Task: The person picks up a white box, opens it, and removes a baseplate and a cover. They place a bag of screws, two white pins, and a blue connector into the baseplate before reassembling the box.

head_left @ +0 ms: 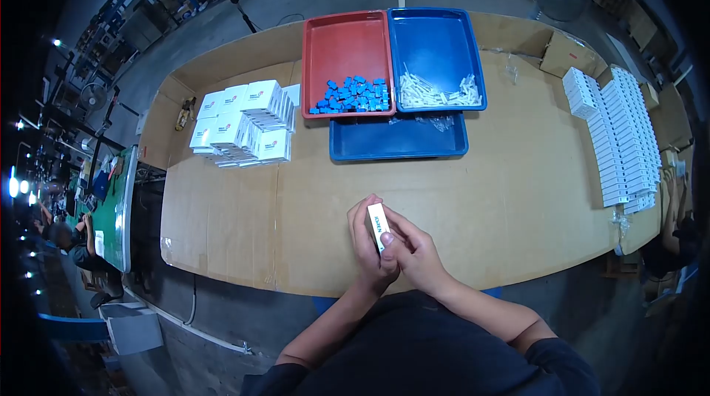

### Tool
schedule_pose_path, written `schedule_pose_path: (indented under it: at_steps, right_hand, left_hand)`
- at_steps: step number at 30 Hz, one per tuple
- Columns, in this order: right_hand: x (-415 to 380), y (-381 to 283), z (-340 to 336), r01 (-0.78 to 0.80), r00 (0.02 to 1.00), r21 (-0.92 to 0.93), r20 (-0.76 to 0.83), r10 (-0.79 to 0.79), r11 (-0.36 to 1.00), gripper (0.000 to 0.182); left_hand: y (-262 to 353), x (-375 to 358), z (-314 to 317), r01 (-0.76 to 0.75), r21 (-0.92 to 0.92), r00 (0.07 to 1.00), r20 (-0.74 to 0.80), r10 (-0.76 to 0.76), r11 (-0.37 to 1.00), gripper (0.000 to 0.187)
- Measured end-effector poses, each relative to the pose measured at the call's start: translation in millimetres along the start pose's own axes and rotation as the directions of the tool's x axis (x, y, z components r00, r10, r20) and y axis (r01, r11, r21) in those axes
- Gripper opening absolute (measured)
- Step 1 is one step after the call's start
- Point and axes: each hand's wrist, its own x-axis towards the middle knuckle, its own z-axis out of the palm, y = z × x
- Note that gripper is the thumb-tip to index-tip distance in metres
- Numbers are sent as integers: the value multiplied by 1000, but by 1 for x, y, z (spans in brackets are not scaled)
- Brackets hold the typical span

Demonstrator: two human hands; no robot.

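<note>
A small white box (379, 224) with dark lettering is held upright between both hands, close to the table's near edge. My left hand (364, 241) wraps round its left side. My right hand (416, 252) closes on it from the right, the thumb pressed on its printed face. The lower part and the back of the box are hidden by the fingers. Beyond the hands lies the cardboard-covered table top (325, 211).
Stacked white boxes (240, 126) stand at the left. A red tray (347, 48) holds blue pieces (355, 94); a blue tray (433, 41) holds white sticks (429, 93). Another blue tray (399, 141) sits nearer. Long rows of white boxes (617, 141) stand at the right.
</note>
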Motion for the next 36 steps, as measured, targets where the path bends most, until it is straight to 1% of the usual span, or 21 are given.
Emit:
schedule_pose_path:
  at_steps: [1, 3, 5, 8, 14, 16, 19, 21, 22, 24, 25, 26, 28, 29, 30, 31, 32, 33, 34, 35, 36]
  right_hand:
    - [-3, -7, 2, -45, 999, -47, 5, 46, 998, 61]
    - [-3, -8, 3, -89, 996, -94, 9, 90, 992, 61]
    - [-3, 2, 1, 74, 997, -154, 20, -72, 985, 57]
    - [-3, 8, -2, 154, 988, -229, 22, -153, 961, 54]
    - [-6, 3, -3, 248, 968, -332, 58, -242, 910, 51]
    - [-5, 2, -5, 219, 976, -315, 56, -212, 923, 51]
    - [-3, 6, -7, 174, 985, -290, 42, -169, 941, 51]
    - [2, 12, -12, 161, 987, -280, 33, -158, 946, 51]
    - [6, 16, -17, 137, 990, -252, 23, -136, 958, 52]
    - [9, 11, -27, 111, 994, -224, 16, -111, 968, 53]
    - [8, 2, -32, -35, 999, -145, 7, 37, 989, 53]
    - [7, -6, -35, -183, 983, -63, 7, 183, 981, 54]
    - [6, -14, -41, -171, 985, -65, 16, 172, 983, 55]
    - [4, -14, -47, -10, 999, -430, 31, 26, 903, 58]
    - [3, -15, -49, 142, 990, -727, 102, -100, 672, 62]
    - [1, -22, -45, 181, 978, -796, 86, -188, 577, 74]
    - [2, -22, -46, 178, 979, -798, 85, -184, 576, 74]
    - [4, -23, -48, 305, 945, -811, 193, -264, 498, 77]
    - [5, -23, -49, 427, 893, -806, 303, -333, 410, 80]
    - [6, -22, -51, 427, 894, -805, 307, -328, 411, 80]
    - [8, -20, -55, 469, 872, -815, 363, -330, 342, 82]
  left_hand:
    - [0, 2, 1, -2, -1, 1000, 2, 2, 1000, 92]
    - [0, 7, 4, -116, -36, 990, -80, 112, 993, 82]
    - [1, 8, 6, -113, -35, 990, -95, 109, 993, 82]
    - [5, 8, 4, -108, -20, 990, -89, 105, 994, 81]
    - [8, 8, 2, -89, -21, 994, -65, 88, 996, 81]
    - [9, 7, 2, -66, -27, 995, -71, 64, 997, 81]
    - [8, 6, 0, -49, -50, 998, -42, 46, 998, 85]
    - [2, 2, 0, 36, -28, 999, 16, -35, 999, 100]
    - [-1, 2, 0, 36, -28, 999, 15, -35, 999, 100]
    - [-8, 2, 0, 51, -170, 990, 135, -28, 984, 119]
    - [-10, -1, -7, 165, -204, 961, 254, -111, 965, 127]
    - [-11, -3, -8, 170, -204, 959, 258, -114, 964, 127]
    - [-4, -1, -8, 384, -309, 906, 306, -291, 870, 122]
    - [-10, -5, -10, 413, -340, 898, 307, -316, 844, 110]
    - [-8, -5, -9, 420, -340, 895, 309, -322, 842, 110]
    - [-5, -3, -8, 524, -427, 849, 326, -415, 737, 103]
    - [-4, -2, -7, 607, -507, 794, 350, -497, 612, 98]
    - [-1, -1, -2, 672, -515, 730, 345, -590, 532, 89]
    - [4, 0, -1, 672, -518, 730, 341, -593, 529, 89]
    - [10, 1, -1, 779, -488, 605, 427, -672, 392, 85]
    - [18, 4, -1, 863, -443, 466, 507, -725, 244, 81]
